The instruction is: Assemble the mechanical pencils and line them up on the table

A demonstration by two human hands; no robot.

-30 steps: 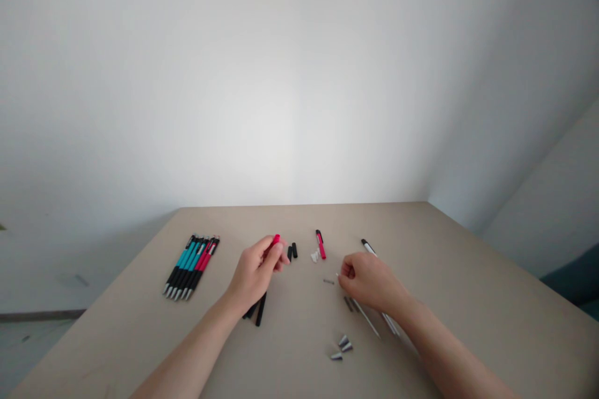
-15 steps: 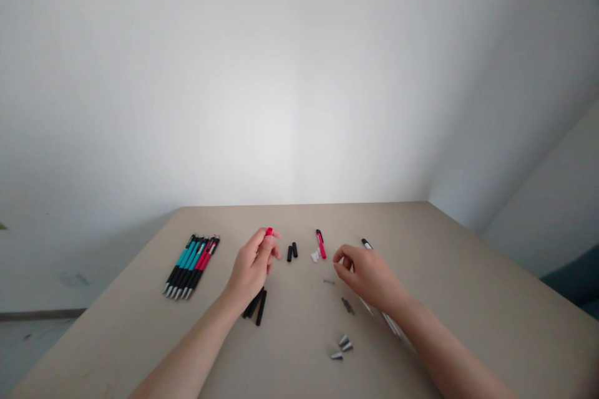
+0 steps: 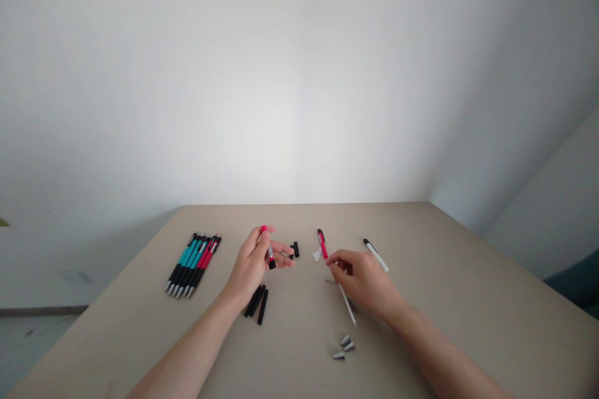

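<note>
My left hand grips a red pen barrel with a black end, held between thumb and forefinger while the other fingers stretch out. My right hand is pinched over the table, and a thin white pen refill slants out from beneath it towards me. Just beyond the right fingertips lies another red barrel with a black clip end. Small white pieces sit beside it. Two short black grips lie near my left fingertips, one partly covered by them.
A row of assembled teal and red pens lies at the left. Several black tubes are by my left wrist. Silver pen tips lie at the front, a small spring by my right hand, and a white barrel behind it.
My left hand has turned and opened its outer fingers, showing more of the red barrel. My right hand has shifted slightly left and down, and a white refill now shows under it.
</note>
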